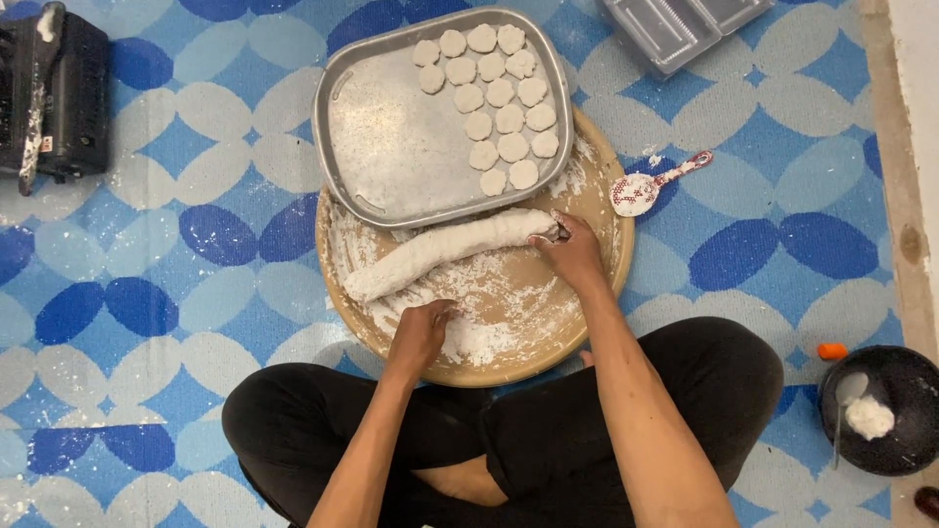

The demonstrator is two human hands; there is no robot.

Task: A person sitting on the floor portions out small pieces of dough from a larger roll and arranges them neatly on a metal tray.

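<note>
My left hand [419,330] presses fingers-down into flour at the round board's [597,279] near edge, while my right hand [572,249] pinches the dough log's [445,249] right end.

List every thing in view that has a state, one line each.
dough log: whole, floured, lying across the round board
right hand: gripping the log's right end
left hand: resting on loose flour
metal tray: partly filled with dough discs
black bowl: holding flour and a spoon
</note>
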